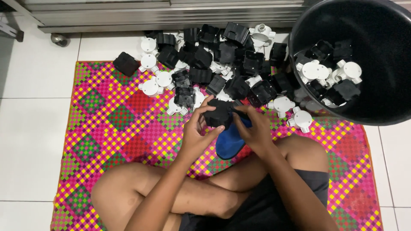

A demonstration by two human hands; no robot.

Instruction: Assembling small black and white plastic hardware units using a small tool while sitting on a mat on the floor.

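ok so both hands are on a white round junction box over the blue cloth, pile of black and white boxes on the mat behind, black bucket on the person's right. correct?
Not quite: the box in hand is black and squarish, not white and round. The head view shows the left hand and right hand both on the black box, above the blue cloth. The rest holds: the mixed pile lies on the mat behind, the black bucket on the right.

The square box (219,113) sits between the fingers of the left hand (195,134) and the right hand (257,130), with a cloth (229,141) just below the fingertips, under the box. Beyond the fingers, farther from the person, a heap of boxes and round fittings (205,64) lies on the mat (111,128). To the right of the right hand's fingers and beyond them stands a bucket (385,98) with more of the same pieces (327,77) in it.
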